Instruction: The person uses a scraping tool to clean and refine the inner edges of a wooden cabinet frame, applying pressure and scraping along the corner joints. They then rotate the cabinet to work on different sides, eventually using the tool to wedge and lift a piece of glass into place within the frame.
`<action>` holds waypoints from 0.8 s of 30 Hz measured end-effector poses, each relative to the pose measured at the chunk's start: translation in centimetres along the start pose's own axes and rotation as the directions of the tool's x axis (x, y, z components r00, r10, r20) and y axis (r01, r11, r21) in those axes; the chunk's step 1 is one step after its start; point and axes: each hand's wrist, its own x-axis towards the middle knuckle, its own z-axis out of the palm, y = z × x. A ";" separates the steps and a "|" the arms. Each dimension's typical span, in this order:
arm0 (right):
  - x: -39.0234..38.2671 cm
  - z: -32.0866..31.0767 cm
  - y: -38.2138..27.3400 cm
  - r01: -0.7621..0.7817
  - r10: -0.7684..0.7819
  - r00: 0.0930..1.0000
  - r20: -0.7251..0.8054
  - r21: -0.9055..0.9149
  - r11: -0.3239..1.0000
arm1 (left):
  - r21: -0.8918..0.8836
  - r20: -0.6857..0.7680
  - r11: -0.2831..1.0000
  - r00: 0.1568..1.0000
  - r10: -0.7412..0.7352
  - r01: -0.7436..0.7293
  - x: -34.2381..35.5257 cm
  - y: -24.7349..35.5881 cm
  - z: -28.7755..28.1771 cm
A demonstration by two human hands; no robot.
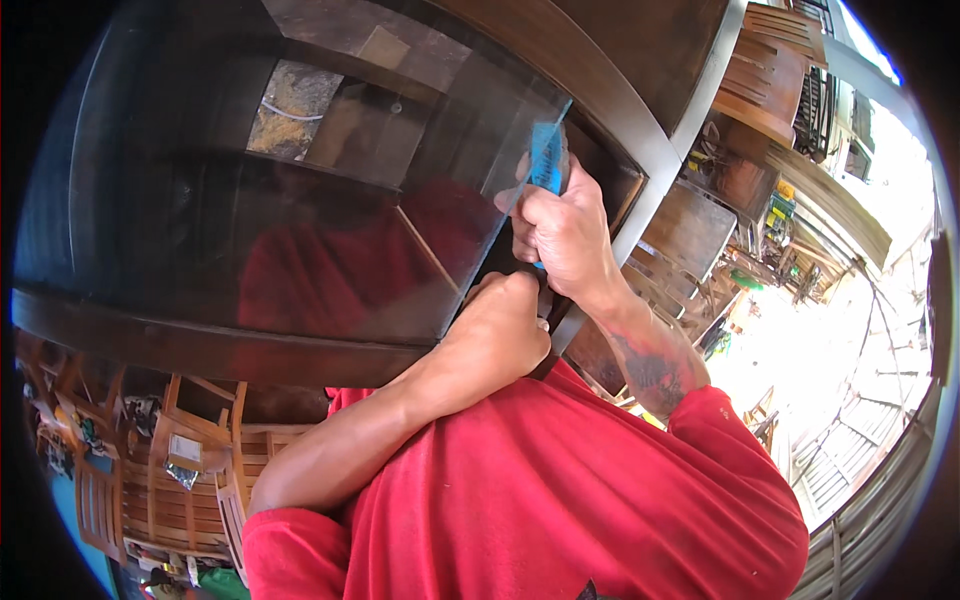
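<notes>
Blue printed strip (pixel 546 158) sits at the right edge of the glass pane (pixel 345 235), gripped in right-hand (pixel 565 225) fingers. Left hand (pixel 505 320) nearer, fingers curled closed; can't tell on what. Best: steady grip, light even pressure, no sideways load on bare glass edge.

Held strip (pixel 546 160): bright blue, dark marks. Glass pane (pixel 340 220): dark, mirroring red; edge blue-green. Cabinet frame (pixel 220 346): deep brown. Shirt (pixel 540 480): plain red. Slatted furniture (pixel 170 500): orange-brown, striped.
</notes>
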 end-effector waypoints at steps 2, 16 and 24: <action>-0.1 0.0 0.1 0.018 -0.017 0.999 -0.042 0.017 1.000 | 0.014 0.007 1.000 1.000 0.011 -0.011 0.0 -0.1 -0.1; 0.3 -0.2 0.7 -0.063 0.065 0.998 -0.022 0.081 0.995 | -0.012 0.060 1.000 0.998 -0.015 0.016 -0.1 0.3 -0.4; 1.2 0.2 -0.9 -0.045 0.050 0.993 0.106 -0.048 0.998 | -0.237 -0.010 0.971 1.000 -0.025 0.022 -0.2 1.0 -0.8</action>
